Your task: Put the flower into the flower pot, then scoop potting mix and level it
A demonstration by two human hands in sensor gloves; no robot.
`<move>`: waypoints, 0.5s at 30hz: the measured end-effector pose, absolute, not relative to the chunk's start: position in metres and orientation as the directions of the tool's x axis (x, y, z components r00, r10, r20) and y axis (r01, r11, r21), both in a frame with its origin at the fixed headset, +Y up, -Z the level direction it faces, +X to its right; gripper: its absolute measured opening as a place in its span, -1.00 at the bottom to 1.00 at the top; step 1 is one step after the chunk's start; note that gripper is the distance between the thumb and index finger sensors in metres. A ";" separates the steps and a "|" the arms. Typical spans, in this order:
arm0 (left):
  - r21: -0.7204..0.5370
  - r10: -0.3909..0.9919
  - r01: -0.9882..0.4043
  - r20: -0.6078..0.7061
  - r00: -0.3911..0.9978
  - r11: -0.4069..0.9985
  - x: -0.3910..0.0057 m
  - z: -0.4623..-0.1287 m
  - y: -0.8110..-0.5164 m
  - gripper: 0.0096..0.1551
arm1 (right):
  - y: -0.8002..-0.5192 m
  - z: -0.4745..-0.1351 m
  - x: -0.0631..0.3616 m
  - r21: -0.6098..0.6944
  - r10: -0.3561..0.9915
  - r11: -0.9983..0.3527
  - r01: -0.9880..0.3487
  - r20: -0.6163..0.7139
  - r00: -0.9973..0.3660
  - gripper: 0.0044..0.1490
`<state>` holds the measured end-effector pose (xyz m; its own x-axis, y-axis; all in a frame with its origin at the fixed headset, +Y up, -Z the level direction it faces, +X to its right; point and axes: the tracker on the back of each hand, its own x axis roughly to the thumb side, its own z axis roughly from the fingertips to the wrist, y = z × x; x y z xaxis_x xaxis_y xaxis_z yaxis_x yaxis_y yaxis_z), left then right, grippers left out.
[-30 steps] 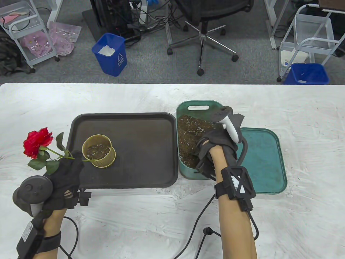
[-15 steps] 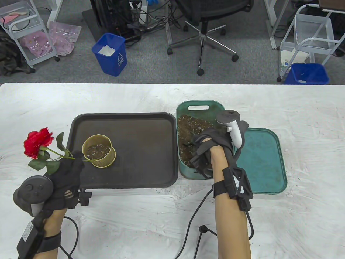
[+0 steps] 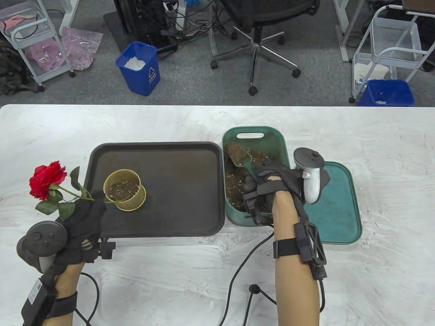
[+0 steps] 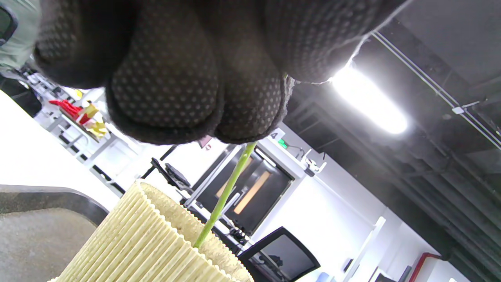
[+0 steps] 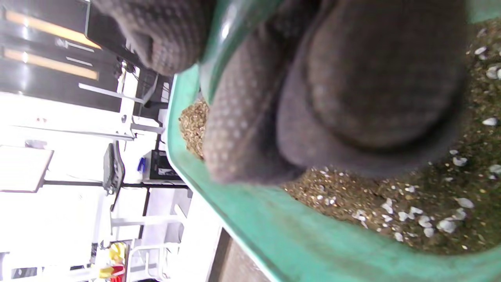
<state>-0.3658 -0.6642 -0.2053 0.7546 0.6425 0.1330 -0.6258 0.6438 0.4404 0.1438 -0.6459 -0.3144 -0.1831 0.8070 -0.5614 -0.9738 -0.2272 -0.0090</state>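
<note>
holding the flower (image 3: 46, 181) by its green stem, the left hand (image 3: 83, 220) pinches it just left of the flower pot (image 3: 124, 190), and the stem's lower end dips inside that ribbed yellow pot. red bloom leans out to the left, off the tray. there's a thin layer of potting mix at the bottom of the pot, which stands on the left part of the dark tray (image 3: 176, 190). over on the right, the green tub (image 3: 282, 142) sits just beside the tray, holding brown potting mix (image 3: 234, 185) flecked with white bits. the right hand (image 3: 268, 190) is curled round the handle of a green scoop (image 3: 242, 159), blade heaped with mix, raised over the tub's far end. a flat green lid (image 3: 336, 203) lies just right of the tub, partly under the wrist tracker. cables trail across the white table (image 3: 170, 282) near the front edge. beyond the table: two blue bins (image 3: 139, 68) and an office chair (image 3: 261, 34).
</note>
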 end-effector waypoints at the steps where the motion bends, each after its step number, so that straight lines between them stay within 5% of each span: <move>1: 0.441 0.644 -0.627 0.132 0.754 0.643 -0.366 -0.205 -0.664 -0.49 | -0.643 -0.311 0.146 -0.024 0.817 -0.216 -0.976 -0.552 -0.167 -0.33; 7: 0.440 0.647 -0.629 0.131 0.751 0.641 -0.366 -0.205 -0.664 -0.49 | -0.630 -0.296 0.148 -0.073 0.861 -0.176 -0.982 -0.495 -0.118 -0.33; 15: 0.439 0.646 -0.630 0.135 0.752 0.641 -0.366 -0.205 -0.664 -0.49 | -0.617 -0.279 0.107 0.033 0.903 -0.086 -0.996 -0.420 -0.092 -0.30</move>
<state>-0.3655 -0.6643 -0.2050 0.7517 0.6456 0.1349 -0.6295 0.6414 0.4386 0.1069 -0.6171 -0.2791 -0.0918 0.9027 -0.4203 -0.9958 -0.0861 0.0325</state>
